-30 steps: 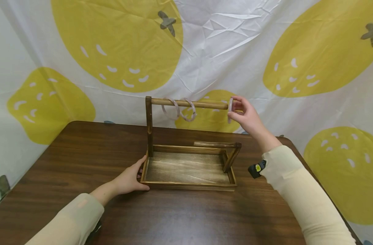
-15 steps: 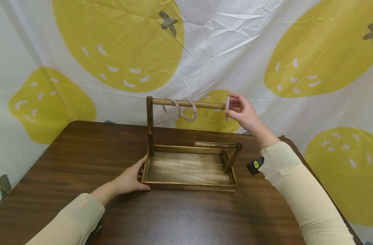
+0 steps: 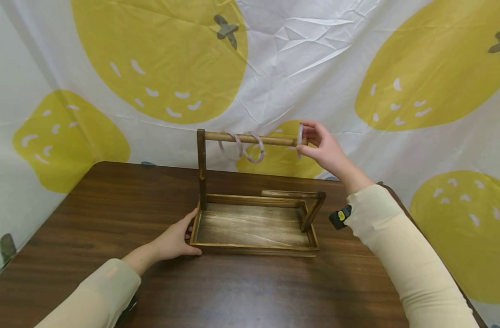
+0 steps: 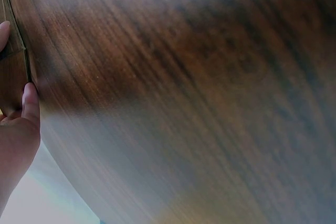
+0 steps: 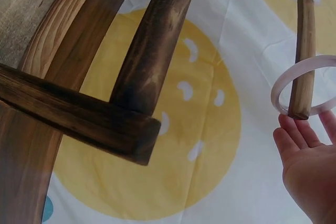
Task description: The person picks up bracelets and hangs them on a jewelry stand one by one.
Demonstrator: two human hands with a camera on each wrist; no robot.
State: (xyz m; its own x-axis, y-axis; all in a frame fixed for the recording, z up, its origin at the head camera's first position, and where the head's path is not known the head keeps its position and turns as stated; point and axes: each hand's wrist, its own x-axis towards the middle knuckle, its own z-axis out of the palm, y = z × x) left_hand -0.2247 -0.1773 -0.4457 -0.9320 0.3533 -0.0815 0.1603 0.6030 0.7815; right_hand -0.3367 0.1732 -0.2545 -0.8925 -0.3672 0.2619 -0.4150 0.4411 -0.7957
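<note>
A wooden bracelet stand (image 3: pixel 254 249) has a tray base, a tall post at its left end and an upper rod (image 3: pixel 276 140) pointing right. My left hand (image 3: pixel 173 239) grips the tray's left end, thumb at the front corner; the left wrist view shows its fingers (image 4: pixel 31 100) against the wood. My right hand (image 3: pixel 325 148) pinches a pale, translucent bangle (image 3: pixel 300 134) at the rod's free end. In the right wrist view the rod passes through this bangle (image 5: pixel 278 90), fingertips at its lower rim. Two similar bangles, one left (image 3: pixel 238 145) and one right (image 3: pixel 260 152), hang further along.
A shorter, lower arm (image 3: pixel 291 194) rises from the tray's right end and points left. The stand rests on a dark brown wooden table (image 3: pixel 110 218). Behind the table hangs a white cloth (image 3: pixel 266 82) printed with yellow lemons.
My right hand has moved left with its bangle, from just beyond the rod's tip to round the rod's end. The left hand, the stand and the two hanging bangles stay put.
</note>
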